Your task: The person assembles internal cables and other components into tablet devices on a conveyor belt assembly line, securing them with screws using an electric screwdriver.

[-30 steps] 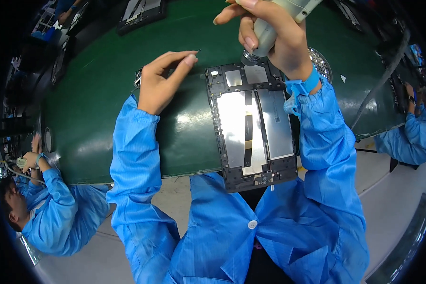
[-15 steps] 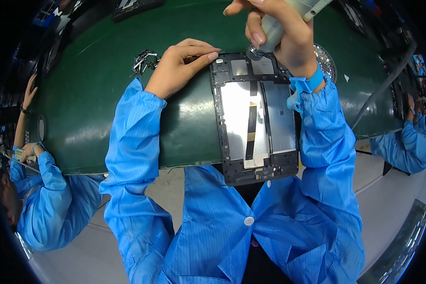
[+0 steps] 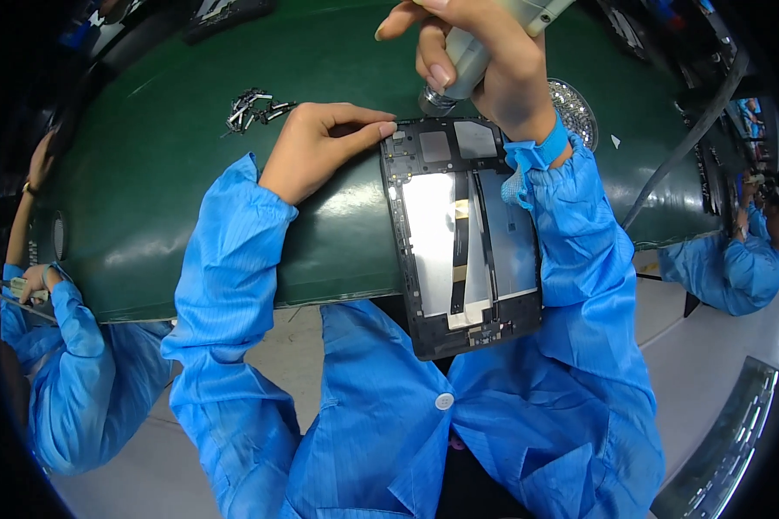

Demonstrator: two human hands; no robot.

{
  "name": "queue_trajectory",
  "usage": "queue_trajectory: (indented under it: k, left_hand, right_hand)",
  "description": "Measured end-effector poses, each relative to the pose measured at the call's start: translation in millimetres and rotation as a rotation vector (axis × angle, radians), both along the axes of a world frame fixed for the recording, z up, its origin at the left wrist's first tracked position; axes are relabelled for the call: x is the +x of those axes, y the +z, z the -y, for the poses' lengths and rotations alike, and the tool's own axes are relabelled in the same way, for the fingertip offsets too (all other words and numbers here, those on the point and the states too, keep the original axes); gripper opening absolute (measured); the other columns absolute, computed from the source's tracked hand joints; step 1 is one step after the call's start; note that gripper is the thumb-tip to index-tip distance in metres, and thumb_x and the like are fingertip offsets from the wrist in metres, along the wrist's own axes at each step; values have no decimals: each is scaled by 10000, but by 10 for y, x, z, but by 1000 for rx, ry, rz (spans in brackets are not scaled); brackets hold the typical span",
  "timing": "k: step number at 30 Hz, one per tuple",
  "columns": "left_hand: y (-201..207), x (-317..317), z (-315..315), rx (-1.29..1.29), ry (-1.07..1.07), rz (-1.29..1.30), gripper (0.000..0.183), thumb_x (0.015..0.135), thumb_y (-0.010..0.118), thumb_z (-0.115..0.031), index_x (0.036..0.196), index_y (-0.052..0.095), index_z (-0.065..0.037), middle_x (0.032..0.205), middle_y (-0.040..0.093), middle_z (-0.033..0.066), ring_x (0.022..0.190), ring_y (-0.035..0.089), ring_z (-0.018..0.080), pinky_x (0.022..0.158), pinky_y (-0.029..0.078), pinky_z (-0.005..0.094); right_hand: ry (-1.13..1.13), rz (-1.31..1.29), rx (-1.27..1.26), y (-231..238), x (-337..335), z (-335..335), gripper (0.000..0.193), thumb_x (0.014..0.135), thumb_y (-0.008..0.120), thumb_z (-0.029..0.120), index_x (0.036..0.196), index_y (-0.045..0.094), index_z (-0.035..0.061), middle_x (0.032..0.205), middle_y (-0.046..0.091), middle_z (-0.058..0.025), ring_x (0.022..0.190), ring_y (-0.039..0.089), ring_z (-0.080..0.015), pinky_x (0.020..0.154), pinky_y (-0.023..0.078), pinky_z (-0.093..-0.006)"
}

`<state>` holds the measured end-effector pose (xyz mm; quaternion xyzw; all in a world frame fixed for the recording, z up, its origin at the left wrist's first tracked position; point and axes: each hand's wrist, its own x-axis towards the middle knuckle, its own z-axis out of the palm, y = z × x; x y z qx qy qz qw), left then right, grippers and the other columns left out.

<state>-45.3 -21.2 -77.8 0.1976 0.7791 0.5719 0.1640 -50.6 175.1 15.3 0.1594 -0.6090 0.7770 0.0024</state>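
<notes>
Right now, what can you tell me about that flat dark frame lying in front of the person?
The dark frame is a flat black rectangular tray, plastic-looking, with two shiny silver panels split by a thin dark strip and small square cut-outs at its far end. It lies flat on the green belt, its near end overhanging toward the person. The left hand presses fingertips on its far left corner; the right hand holds a grey power screwdriver at its far edge.

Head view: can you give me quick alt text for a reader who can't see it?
A right hand holds a grey power screwdriver upright at the top edge of an open black tablet frame, while the left hand steadies its top-left corner. It rests on a green work surface near loose screws.
</notes>
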Motion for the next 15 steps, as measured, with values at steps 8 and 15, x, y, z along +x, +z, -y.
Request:
queue_trajectory:
  k: [8, 15]
  left_hand:
    - [-111, -19, 49, -22, 2, -52, 267, 868, 730, -212, 1043, 742, -10, 870, 739, 143, 771, 687, 161, 726, 539, 285]
    - [-148, -23, 32, -23, -44, -42, 262, 907, 674, -202, 1038, 732, 17, 878, 734, 164, 787, 684, 175, 734, 540, 291]
  right_hand:
    - [94, 4, 79, -141, -73, 125, 243, 934, 573, 185, 922, 626, -52, 800, 690, -147, 456, 536, -116, 453, 452, -246]
    - [155, 73, -12, -391, -138, 179, 292, 930, 547, 222, 902, 600, -64, 789, 682, -181, 421, 523, -122, 433, 456, -245]
